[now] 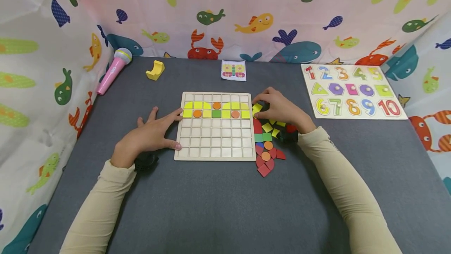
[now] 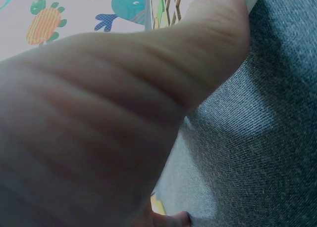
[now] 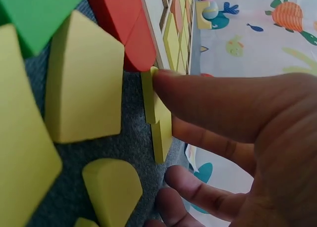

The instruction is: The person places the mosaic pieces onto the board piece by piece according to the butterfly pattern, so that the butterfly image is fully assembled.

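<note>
Nearest: red blocks (image 1: 263,170) beside the grid board (image 1: 215,142), mid-table. Left hand (image 1: 146,136): fingers spread, touching the board's left edge. Right hand (image 1: 282,109): thumb and forefinger pinch a yellow block (image 1: 257,108) beside the right edge. Farther: number board (image 1: 341,98) right, microphone (image 1: 113,73) left, butterfly card (image 1: 233,71) centre.

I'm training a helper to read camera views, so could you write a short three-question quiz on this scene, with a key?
1. True or false: in the head view, the pink microphone lies to the right of the number board.
2. How many orange rounds sit on the grid board? A) two B) three C) five
3. Fill in: the ____ hand touches a yellow piece beside the grid board.

Key: 1. False; the pink microphone lies left of the number board. 2. B. 3. right.
</note>
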The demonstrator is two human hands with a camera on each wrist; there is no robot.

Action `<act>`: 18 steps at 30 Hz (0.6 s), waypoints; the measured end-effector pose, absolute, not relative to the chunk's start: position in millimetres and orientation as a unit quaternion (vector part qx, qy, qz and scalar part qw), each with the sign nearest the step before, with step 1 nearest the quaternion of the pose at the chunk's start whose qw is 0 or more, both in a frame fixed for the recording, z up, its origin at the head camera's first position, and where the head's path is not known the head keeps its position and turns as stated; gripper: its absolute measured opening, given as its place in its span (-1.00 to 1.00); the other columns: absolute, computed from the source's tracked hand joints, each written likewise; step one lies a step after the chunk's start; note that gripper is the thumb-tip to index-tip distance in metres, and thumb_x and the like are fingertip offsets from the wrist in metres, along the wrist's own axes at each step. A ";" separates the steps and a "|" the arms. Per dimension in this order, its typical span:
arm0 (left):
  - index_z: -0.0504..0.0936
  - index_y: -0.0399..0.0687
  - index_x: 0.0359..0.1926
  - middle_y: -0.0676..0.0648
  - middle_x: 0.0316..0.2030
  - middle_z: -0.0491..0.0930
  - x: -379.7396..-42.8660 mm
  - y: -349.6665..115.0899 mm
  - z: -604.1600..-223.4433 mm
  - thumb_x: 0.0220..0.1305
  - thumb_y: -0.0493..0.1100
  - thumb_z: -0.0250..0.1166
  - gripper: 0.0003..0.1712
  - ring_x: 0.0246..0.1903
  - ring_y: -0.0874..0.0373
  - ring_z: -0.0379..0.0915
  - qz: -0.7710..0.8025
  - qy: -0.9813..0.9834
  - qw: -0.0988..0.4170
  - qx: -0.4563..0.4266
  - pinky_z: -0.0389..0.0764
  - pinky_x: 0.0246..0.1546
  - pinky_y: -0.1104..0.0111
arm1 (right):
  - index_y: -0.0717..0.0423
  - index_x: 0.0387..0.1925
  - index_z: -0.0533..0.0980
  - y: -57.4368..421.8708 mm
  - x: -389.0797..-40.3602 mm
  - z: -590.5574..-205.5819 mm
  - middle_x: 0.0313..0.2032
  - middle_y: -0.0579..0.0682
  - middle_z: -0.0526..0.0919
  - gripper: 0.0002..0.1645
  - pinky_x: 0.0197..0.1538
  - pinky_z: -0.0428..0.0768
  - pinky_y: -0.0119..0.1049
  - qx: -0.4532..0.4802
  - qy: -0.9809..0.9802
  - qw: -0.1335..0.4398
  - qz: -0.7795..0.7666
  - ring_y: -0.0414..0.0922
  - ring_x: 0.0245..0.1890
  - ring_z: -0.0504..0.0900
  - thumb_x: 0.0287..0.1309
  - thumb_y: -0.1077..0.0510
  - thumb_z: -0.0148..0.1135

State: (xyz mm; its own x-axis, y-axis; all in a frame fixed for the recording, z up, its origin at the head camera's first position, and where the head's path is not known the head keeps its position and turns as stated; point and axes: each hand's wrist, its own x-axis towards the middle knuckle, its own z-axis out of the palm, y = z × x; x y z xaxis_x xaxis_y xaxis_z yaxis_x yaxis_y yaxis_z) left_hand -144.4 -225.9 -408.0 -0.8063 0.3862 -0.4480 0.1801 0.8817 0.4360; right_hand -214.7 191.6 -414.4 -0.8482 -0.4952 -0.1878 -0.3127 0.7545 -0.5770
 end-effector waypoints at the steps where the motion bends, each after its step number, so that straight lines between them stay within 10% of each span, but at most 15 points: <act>1: -0.17 0.14 0.77 -0.16 0.67 0.07 -144.5 -225.8 -408.0 0.20 0.24 0.60 0.41 0.58 -0.56 -0.63 0.189 0.931 0.273 0.150 -0.44 0.27 -0.64 | 0.12 0.24 0.65 191.5 -214.1 -413.9 0.22 0.27 0.40 -0.49 0.16 0.46 0.17 -0.219 0.922 0.168 -0.271 0.22 0.18 0.36 0.31 0.09 0.53; 18: -0.14 0.13 0.76 -0.17 0.68 0.05 -144.9 -226.2 -411.2 0.21 0.22 0.61 0.39 0.58 -0.56 -0.63 0.184 0.934 0.267 0.150 -0.42 0.27 -0.66 | 0.12 0.10 0.68 187.5 -209.1 -410.9 0.16 0.26 0.40 -0.69 0.13 0.41 0.15 -0.238 0.922 0.170 -0.255 0.22 0.19 0.28 0.36 0.19 0.48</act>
